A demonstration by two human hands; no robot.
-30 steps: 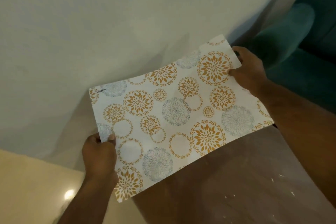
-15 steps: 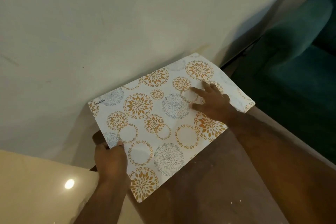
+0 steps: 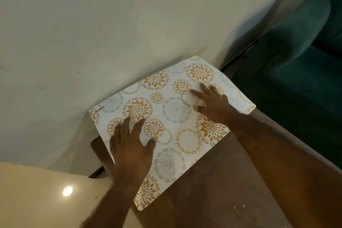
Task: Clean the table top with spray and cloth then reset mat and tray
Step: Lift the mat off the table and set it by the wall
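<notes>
The mat [image 3: 175, 113] is pressed on the counter [image 3: 222, 200] by the left grip [image 3: 131, 152] and right grip [image 3: 214, 107], both flat, nothing held; by uneven pushing it could be slid crooked.

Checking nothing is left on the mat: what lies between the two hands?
Only bare mat: in the head view its printed circles fill the stretch between the left hand and the right hand, with nothing resting there.
</notes>
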